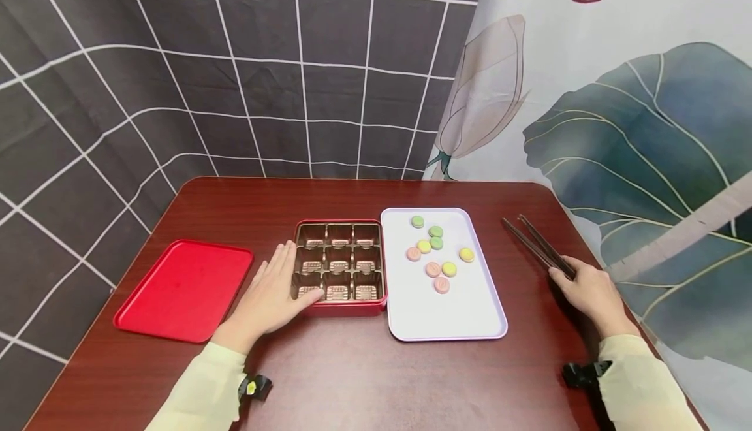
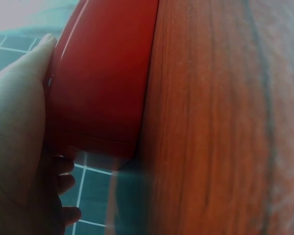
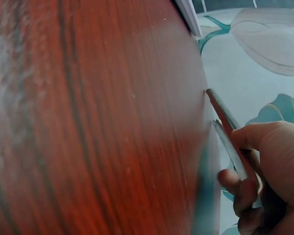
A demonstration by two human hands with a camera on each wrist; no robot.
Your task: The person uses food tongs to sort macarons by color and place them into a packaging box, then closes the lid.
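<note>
My left hand (image 1: 271, 294) rests against the left side of a red box (image 1: 352, 310), its fingers straight and its thumb over the front left corner. In the left wrist view the box's red outer wall (image 2: 103, 73) stands beside the hand (image 2: 14, 122). Inside the box sits a brown-gold insert (image 1: 339, 260) with several bare compartments. At the table's right side my right hand (image 1: 593, 292) grips dark metal tongs (image 1: 537, 245), whose two tips are apart and point away to the left. The right wrist view shows the fingers curled round the tongs (image 3: 230, 147).
A white tray (image 1: 446, 317) touches the box's right side and bears several green, yellow and pink macarons (image 1: 433, 269). A flat red lid or tray (image 1: 185, 290) lies at the left on the brown wooden table (image 1: 329, 379). Cloth hangs behind the table.
</note>
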